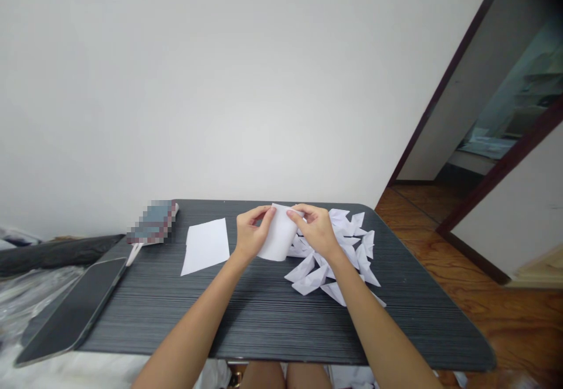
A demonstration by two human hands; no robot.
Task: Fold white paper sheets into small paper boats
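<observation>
Between my two hands a white sheet of paper [278, 239] is held up above the table, its lower part curving toward me. My left hand [254, 230] pinches its upper left edge between thumb and fingers. At the upper right corner, my right hand [314, 225] grips it the same way. Behind and below my right hand lies a pile of folded white paper pieces [314, 280], partly hidden by my wrist and forearm. A flat white sheet stack [206, 245] rests on the table to the left of my left hand.
The dark wood-grain table [272, 313] stands against a white wall [272, 84]. On its left edge are a dark tablet-like slab [73, 313] and a blurred-out object [153, 222] with a white strap. A doorway and wooden floor [497, 260] are on the right.
</observation>
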